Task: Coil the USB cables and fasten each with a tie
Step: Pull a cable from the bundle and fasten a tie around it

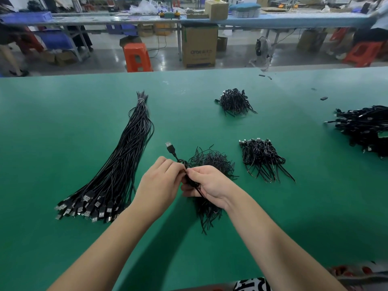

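Both hands, left and right, pinch one coiled USB cable together, seemingly mid-fastening; next, twisting the tie snug.

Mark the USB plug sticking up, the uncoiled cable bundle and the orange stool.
USB plug (168, 145), head view, on its metal shell.
Uncoiled cable bundle (123, 162), head view, mid-length of the strands.
Orange stool (136, 57), head view, front face.
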`<action>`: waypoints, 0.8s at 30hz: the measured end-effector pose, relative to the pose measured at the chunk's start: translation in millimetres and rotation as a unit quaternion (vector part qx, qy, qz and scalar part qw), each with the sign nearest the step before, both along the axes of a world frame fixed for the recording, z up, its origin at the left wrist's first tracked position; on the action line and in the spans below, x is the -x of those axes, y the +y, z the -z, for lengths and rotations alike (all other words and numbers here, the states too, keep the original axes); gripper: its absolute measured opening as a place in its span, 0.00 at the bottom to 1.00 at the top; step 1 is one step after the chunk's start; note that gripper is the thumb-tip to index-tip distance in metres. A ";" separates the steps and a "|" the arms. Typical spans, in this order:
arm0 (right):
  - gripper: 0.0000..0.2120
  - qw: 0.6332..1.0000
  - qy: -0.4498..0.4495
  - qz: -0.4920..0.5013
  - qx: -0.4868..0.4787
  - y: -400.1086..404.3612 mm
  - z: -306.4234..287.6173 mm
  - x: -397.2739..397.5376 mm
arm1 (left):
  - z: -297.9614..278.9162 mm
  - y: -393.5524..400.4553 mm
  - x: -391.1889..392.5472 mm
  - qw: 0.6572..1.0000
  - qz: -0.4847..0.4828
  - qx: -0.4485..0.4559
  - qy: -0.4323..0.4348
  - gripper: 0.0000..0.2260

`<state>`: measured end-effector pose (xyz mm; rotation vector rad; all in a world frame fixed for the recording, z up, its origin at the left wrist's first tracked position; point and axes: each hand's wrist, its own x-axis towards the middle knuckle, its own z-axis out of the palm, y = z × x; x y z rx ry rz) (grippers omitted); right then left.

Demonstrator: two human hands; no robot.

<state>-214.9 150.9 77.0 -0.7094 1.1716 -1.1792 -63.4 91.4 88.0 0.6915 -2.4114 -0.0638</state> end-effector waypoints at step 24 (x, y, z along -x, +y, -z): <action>0.13 0.926 0.330 0.011 0.183 -0.3 1.9 18.7 | -0.8 -8.6 -3.2 0.898 -0.031 -0.428 0.098 0.06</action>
